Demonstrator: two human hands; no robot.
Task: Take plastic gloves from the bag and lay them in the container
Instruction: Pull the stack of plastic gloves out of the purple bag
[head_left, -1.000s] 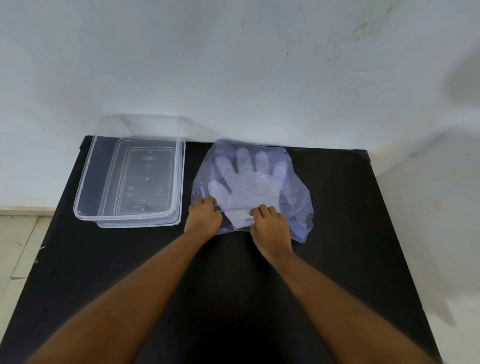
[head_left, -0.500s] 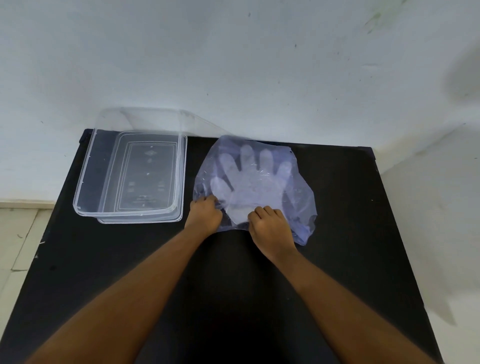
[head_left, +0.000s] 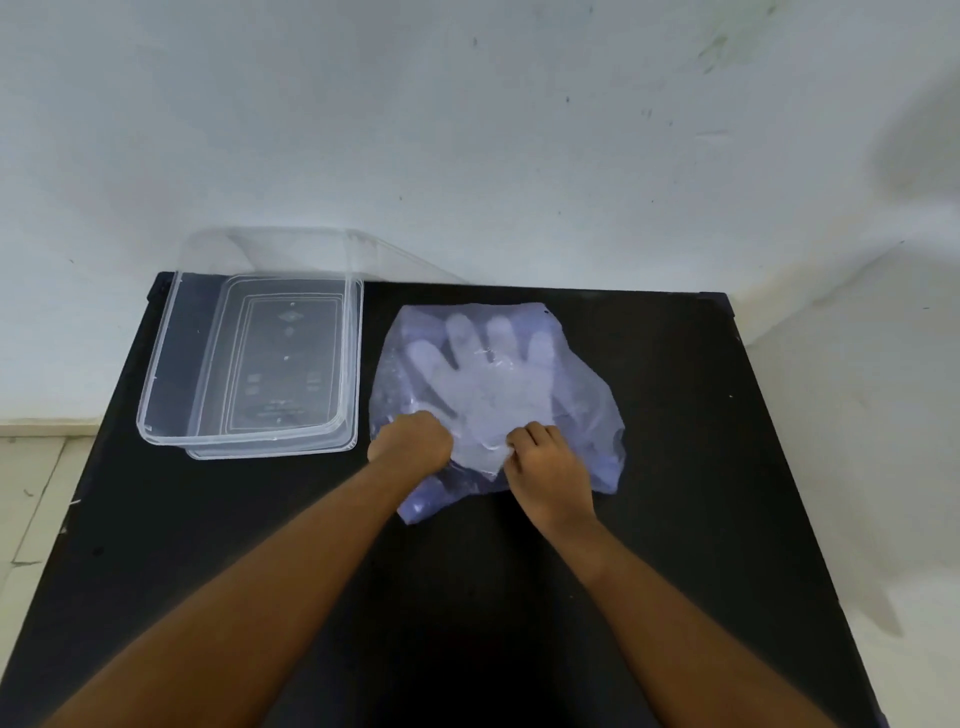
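A thin bluish plastic bag (head_left: 582, 415) lies on the black table, with clear plastic gloves (head_left: 483, 374) showing through it, fingers pointing away from me. My left hand (head_left: 410, 441) grips the bag's near left edge in a closed fist. My right hand (head_left: 550, 473) pinches the plastic at the bag's near opening, where a glove cuff shows; I cannot tell whether it holds the bag or the glove. A clear rectangular container (head_left: 171, 364) stands empty to the left of the bag.
The black table (head_left: 727, 467) stands against a white wall; its back edge runs just behind the container and bag. A tiled floor (head_left: 31, 478) shows past the left edge, and the right edge drops off near the wall corner.
The bag's near edge has been pulled toward me and bunched up between my hands. Both hands stay at the bag's near opening; the container has not moved.
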